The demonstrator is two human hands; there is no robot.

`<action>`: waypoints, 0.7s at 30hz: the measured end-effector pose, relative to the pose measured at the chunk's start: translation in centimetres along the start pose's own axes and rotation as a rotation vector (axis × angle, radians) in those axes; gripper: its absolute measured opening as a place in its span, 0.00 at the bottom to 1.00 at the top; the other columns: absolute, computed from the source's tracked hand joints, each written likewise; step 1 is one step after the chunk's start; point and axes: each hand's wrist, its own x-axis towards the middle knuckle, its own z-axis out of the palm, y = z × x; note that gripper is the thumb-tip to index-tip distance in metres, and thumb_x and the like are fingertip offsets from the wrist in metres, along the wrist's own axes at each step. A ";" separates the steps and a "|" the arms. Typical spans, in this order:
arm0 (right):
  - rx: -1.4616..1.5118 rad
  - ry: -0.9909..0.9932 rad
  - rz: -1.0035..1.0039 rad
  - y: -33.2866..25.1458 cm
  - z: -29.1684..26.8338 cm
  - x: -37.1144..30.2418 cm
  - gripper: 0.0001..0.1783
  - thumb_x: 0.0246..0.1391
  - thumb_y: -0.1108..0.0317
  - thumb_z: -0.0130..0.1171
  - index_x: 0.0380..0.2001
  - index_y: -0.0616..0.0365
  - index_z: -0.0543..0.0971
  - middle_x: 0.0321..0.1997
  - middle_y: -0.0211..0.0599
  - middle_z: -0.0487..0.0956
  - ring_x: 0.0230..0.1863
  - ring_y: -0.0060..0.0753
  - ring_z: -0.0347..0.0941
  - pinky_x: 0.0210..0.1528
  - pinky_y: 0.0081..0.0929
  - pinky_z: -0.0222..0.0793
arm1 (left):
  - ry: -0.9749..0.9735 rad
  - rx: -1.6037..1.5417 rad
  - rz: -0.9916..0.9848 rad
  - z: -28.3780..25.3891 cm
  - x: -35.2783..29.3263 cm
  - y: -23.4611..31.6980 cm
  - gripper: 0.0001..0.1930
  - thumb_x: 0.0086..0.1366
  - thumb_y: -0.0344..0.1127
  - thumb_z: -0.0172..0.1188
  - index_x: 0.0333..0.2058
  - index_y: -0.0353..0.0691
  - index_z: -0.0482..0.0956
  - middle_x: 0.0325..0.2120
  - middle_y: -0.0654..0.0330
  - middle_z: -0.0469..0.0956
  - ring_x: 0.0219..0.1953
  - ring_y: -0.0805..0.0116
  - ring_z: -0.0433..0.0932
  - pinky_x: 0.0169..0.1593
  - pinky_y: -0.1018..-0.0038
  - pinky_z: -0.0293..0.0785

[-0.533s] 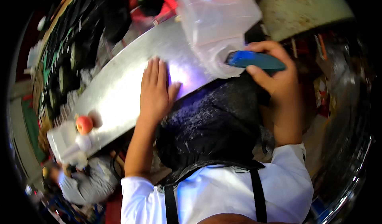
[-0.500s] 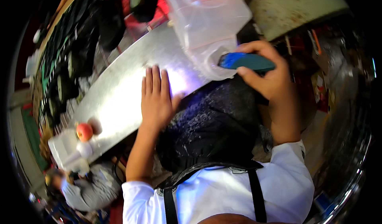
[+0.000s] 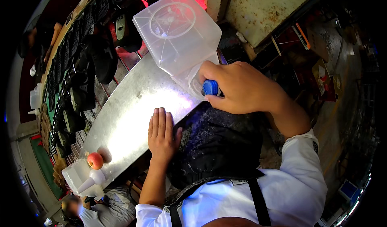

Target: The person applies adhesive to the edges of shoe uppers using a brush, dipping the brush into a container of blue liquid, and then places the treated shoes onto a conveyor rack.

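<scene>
My right hand (image 3: 242, 87) is closed around a blue tool (image 3: 209, 87), whose rounded blue end shows between thumb and fingers. The rest of the tool is hidden in the hand, so its exact kind is unclear. It is right at the small clear cup-like mouth of a large translucent plastic container (image 3: 181, 53), which sits tilted at the far end of the metal bench (image 3: 125, 118). On the bench's near edge my left hand (image 3: 162, 140) lies flat, fingers straight and side by side, holding nothing.
A red apple (image 3: 95, 161), a white funnel-like piece (image 3: 94, 179) and a clear plastic tub (image 3: 74, 174) are at the bench's left end. Another person (image 3: 107, 207) is beyond it. Several dark shoes (image 3: 100, 61) stand on a rack along the far side. A rusty-stained panel (image 3: 266, 13) rises far right.
My right hand has rolled over the tool, hiding its teal body and leaving the blue end in view. The view has shifted, so bench and container sit differently; my left hand stays flat.
</scene>
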 end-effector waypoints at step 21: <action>0.087 0.041 -0.239 -0.2 -0.7 -0.4 0.18 0.48 0.74 0.66 0.43 0.57 0.74 0.44 0.39 0.80 0.43 0.43 0.78 0.41 0.35 0.76 | 0.055 -0.017 -0.046 -0.1 -0.2 0.4 0.32 0.56 0.30 0.66 0.61 0.31 0.70 0.63 0.40 0.69 0.68 0.41 0.65 0.68 0.52 0.61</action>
